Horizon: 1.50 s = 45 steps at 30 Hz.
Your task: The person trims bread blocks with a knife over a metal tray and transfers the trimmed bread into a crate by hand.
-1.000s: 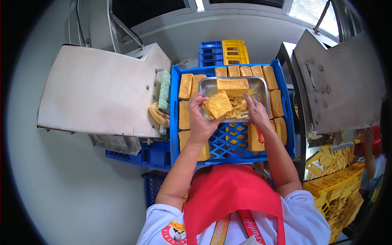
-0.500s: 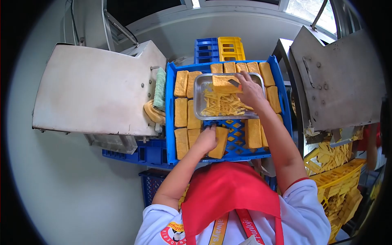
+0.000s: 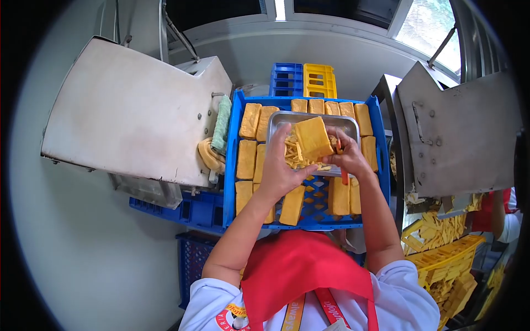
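A yellow-brown bread loaf (image 3: 314, 137) is tilted up above a shallow metal tray (image 3: 283, 116). My left hand (image 3: 279, 171) grips its left side and lower edge, thumb toward the bottom. At the loaf's right side, my right hand (image 3: 350, 155) is closed around a knife with an orange handle (image 3: 345, 176); its blade is mostly hidden. Thin crust strips (image 3: 295, 159) lie in the tray underneath. The tray rests over a blue plastic crate (image 3: 229, 182), where more loaves (image 3: 246, 159) stand in rows along the sides and back.
A white metal machine (image 3: 127, 116) stands close on the left, and a grey metal one (image 3: 458, 132) on the right. Behind are a small blue crate (image 3: 286, 71) and a yellow crate (image 3: 326, 85). Lower right, a yellow crate (image 3: 436, 256) holds trimmings, near another person's arm (image 3: 499, 215).
My left hand has come up from the loaves at the crate's front to the loaf over the tray. That loaf is now raised and turned. My right hand has moved lower, knife still held.
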Available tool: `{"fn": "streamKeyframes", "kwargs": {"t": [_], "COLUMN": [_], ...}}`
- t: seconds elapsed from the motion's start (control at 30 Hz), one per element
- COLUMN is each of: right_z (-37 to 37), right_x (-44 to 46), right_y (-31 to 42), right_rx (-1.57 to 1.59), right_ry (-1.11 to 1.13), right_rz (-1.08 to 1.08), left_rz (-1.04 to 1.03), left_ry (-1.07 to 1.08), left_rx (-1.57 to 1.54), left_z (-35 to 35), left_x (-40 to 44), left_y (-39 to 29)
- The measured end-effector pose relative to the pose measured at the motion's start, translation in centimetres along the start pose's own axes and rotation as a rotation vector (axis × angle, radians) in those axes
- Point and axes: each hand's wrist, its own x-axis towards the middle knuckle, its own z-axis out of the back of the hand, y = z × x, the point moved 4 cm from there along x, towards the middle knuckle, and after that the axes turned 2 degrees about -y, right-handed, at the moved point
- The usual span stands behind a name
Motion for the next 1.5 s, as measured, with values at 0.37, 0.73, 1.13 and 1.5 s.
{"fn": "streamKeyframes", "kwargs": {"t": [0.37,0.73,1.13,1.5], "right_z": [0.1,0.3,-3.4,3.8], "right_x": [-4.6,-10.5,-13.7,-13.2], "right_y": [0.7,1.6,-3.8,-4.6], "right_rx": [0.73,0.076,-0.575,-0.471], "right_ry": [0.026,0.173,0.192,-0.124], "right_rz": [-0.357,-0.675,-0.592,-0.579], "left_rz": [1.162,0.974,-0.344,-0.024], "left_ry": [0.037,0.515,0.477,0.792], "left_rx": [-1.386,-0.565,0.539,0.475], "left_z": [-4.6,-6.2,-2.0,4.5], "left_x": [0.2,-7.5,-5.1,-15.0], "left_y": [7.1,7.2,7.7,3.4]}}
